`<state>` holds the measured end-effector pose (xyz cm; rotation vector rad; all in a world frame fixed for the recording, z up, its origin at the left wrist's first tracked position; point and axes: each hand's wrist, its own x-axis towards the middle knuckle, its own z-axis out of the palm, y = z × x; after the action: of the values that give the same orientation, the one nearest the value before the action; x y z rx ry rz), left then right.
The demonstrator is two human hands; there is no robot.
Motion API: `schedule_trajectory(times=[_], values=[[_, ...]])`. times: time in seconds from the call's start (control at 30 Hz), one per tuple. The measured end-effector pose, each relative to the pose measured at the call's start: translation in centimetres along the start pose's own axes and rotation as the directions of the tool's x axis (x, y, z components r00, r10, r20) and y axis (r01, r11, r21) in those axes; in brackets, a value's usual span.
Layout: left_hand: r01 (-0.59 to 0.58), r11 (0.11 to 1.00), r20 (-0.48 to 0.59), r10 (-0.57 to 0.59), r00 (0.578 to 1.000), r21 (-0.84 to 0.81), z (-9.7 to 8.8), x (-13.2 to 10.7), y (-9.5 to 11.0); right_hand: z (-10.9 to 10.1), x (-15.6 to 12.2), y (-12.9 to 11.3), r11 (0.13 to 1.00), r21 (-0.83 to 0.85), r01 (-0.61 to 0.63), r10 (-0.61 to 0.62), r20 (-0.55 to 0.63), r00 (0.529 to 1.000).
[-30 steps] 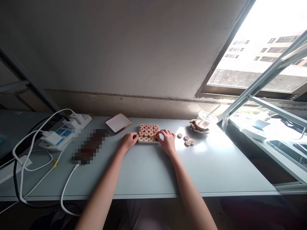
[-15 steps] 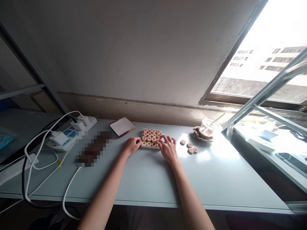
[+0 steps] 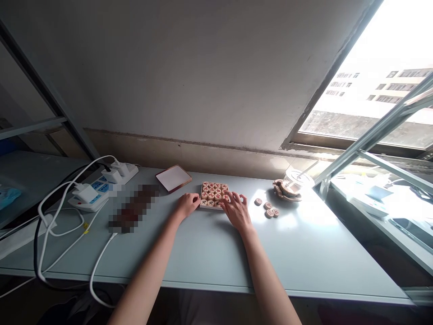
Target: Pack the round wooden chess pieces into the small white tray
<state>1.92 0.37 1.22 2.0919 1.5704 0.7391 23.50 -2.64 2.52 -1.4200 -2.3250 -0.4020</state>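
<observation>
A small open box (image 3: 206, 207) stands on the table, packed with rows of round wooden Chinese chess pieces (image 3: 211, 196) with carved characters. My left hand (image 3: 187, 204) rests at the box's left side, fingers curled in; whatever may be inside them is hidden. Over the front right corner of the box is my right hand (image 3: 237, 210), its fingers bent and apart. Its thumb and fingertips touch the pieces there and cover some of them. Several loose chess pieces (image 3: 268, 206) lie on the table to the right of that hand.
Behind my left hand lies a shallow box lid (image 3: 174, 178), inside up. A power strip (image 3: 88, 201) with chargers and white cables (image 3: 43, 234) occupies the left. At the back right, a clear plastic cup (image 3: 297, 178) sits by a brown carved dish (image 3: 287, 194). Metal frame bars (image 3: 352, 151) flank the table.
My right hand has shifted slightly to the left over the front row, its thumb now further in over the pieces. My left hand stays by the box. The view has tilted a little.
</observation>
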Motion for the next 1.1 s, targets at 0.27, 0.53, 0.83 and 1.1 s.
schedule_trajectory(times=[0.27,0.53,0.83,1.1], values=[[0.039,0.998,0.002,-0.039,0.999,0.044,-0.1,0.0,0.3,0.2,0.0,0.0,1.000,-0.003,0.006,-0.006,-0.005,1.000],[0.053,0.997,-0.012,-0.052,0.999,0.064,0.0,0.1,0.3,-0.3,0.2,0.5,0.965,0.067,-0.253,0.261,-0.201,0.944],[0.077,0.986,-0.221,-0.043,0.974,0.149,-0.7,-0.3,0.8,0.7,-2.9,6.9,0.695,-0.081,-0.714,0.683,-0.237,0.691],[0.093,0.995,-0.059,-0.090,0.994,0.048,-1.3,-0.2,-0.1,0.4,-1.9,5.4,0.712,0.144,-0.687,0.702,-0.131,0.700]])
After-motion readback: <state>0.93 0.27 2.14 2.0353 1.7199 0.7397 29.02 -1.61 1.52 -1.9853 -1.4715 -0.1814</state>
